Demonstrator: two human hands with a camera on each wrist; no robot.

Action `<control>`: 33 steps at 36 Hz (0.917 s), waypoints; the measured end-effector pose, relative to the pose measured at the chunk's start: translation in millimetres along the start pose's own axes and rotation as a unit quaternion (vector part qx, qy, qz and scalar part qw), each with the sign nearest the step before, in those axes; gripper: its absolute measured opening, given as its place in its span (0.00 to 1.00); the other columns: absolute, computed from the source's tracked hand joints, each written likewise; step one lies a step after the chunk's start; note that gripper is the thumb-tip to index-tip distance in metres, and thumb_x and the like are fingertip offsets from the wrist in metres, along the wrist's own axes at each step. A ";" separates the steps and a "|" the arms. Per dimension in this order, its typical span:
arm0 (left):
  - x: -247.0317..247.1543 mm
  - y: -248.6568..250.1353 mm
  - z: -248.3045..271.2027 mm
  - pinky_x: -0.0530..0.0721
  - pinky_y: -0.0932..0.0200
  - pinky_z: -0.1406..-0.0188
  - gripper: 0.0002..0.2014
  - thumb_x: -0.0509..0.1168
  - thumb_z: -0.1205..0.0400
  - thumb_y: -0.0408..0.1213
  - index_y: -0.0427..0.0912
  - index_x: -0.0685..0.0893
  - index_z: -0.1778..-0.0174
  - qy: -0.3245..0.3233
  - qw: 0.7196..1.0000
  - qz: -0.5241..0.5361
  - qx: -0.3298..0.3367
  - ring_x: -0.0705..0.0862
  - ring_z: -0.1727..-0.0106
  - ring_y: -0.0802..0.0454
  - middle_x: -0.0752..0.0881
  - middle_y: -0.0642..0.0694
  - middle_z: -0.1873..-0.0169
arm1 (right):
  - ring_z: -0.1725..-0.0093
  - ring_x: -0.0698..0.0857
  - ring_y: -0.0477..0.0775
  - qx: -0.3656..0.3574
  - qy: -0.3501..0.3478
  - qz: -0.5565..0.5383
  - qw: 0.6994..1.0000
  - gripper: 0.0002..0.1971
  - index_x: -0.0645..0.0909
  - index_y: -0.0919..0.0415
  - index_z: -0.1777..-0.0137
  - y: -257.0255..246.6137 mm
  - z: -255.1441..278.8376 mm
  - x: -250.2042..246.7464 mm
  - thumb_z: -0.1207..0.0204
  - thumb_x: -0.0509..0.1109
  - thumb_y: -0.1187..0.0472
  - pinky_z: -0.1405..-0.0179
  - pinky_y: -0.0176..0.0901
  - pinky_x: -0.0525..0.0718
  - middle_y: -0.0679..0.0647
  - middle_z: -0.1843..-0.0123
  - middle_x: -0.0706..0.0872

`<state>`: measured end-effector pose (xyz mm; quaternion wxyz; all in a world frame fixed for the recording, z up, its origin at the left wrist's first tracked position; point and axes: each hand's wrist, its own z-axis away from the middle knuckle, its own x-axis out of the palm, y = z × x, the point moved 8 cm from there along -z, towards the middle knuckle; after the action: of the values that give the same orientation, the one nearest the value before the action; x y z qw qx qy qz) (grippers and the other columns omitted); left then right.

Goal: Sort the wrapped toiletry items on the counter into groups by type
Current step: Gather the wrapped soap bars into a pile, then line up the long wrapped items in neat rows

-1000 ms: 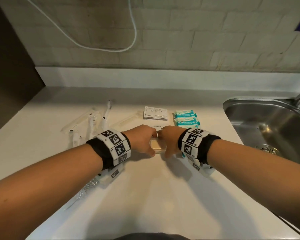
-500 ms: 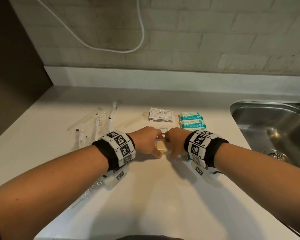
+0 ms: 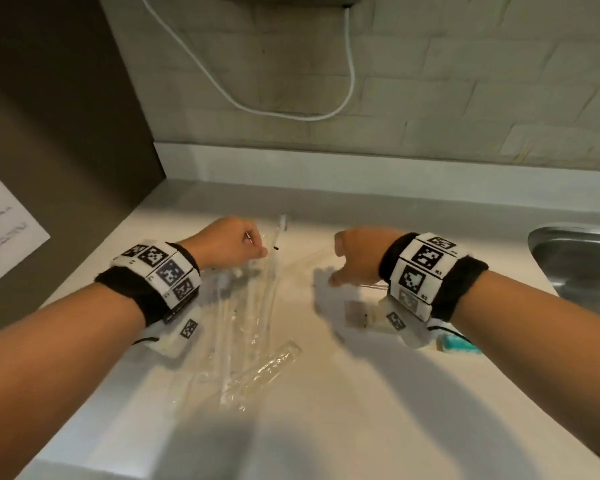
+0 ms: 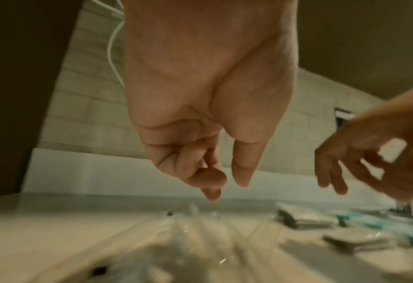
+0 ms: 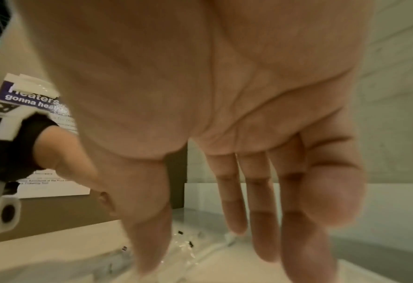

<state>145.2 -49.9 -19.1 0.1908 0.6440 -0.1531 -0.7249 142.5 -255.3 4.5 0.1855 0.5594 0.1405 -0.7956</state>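
Several clear-wrapped toothbrushes (image 3: 257,306) lie in a loose pile on the white counter (image 3: 326,410), with a long flat clear packet (image 3: 269,367) at the pile's near end. My left hand (image 3: 229,244) hovers over the pile's far end. Its fingers (image 4: 210,176) are curled, the thumb points down, and it holds nothing. My right hand (image 3: 343,268) is just right of the pile, fingers (image 5: 234,201) straight and spread, empty. A tan packet (image 3: 355,313) lies under my right wrist, and a teal packet (image 3: 459,348) pokes out beyond it.
A steel sink (image 3: 575,258) is set into the counter at the right. A dark panel (image 3: 66,150) carrying a paper notice (image 3: 4,230) closes off the left side. Behind is a tiled wall with a hanging white cable (image 3: 291,112). White sachets (image 4: 304,220) and teal packets (image 4: 375,224) lie right of the pile.
Both hands have let go of the tan packet, moved apart and shifted left. They now hang over the clear-wrapped pile. The head view has swung left.
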 end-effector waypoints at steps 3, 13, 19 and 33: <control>1.5 -29.7 -2.5 0.76 0.59 0.63 0.15 0.70 0.21 0.51 0.42 0.86 0.58 -0.008 0.998 -0.039 -0.045 0.82 0.58 0.54 0.86 0.47 0.58 | 0.54 0.83 0.58 -0.007 -0.002 -0.020 1.000 0.21 0.79 0.59 0.62 -36.5 -30.1 3.2 0.25 0.68 0.39 0.56 0.46 0.81 0.54 0.54 0.85; 44.7 -43.3 -15.2 0.80 0.58 0.64 0.16 0.68 0.22 0.55 0.46 0.80 0.66 -0.077 0.993 -0.072 -0.058 0.83 0.70 0.54 0.83 0.49 0.72 | 0.63 0.88 0.55 0.082 -0.088 -0.120 0.986 0.16 0.81 0.56 0.67 -95.8 -78.4 58.7 0.34 0.74 0.43 0.53 0.45 0.88 0.52 0.68 0.86; 23.3 -49.1 -26.9 0.71 0.58 0.70 0.16 0.62 0.18 0.48 0.40 0.80 0.63 -0.021 0.999 -0.018 -0.045 0.82 0.63 0.44 0.80 0.46 0.65 | 0.70 0.83 0.53 0.121 -0.103 -0.159 0.974 0.15 0.80 0.58 0.69 -83.5 -79.3 57.2 0.28 0.72 0.48 0.56 0.44 0.86 0.51 0.72 0.83; -14.7 -60.0 25.3 0.74 0.61 0.72 0.14 0.64 0.18 0.50 0.45 0.71 0.46 0.044 0.982 0.177 -0.041 0.78 0.65 0.56 0.80 0.50 0.59 | 0.76 0.81 0.53 0.184 0.025 -0.278 0.943 0.13 0.78 0.64 0.63 -66.8 -93.4 24.5 0.21 0.60 0.58 0.74 0.39 0.79 0.56 0.71 0.85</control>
<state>116.8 9.2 -31.1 0.3486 0.6297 -0.2265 -0.6562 183.0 -158.8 -48.8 -0.1524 0.5423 0.1462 -0.8132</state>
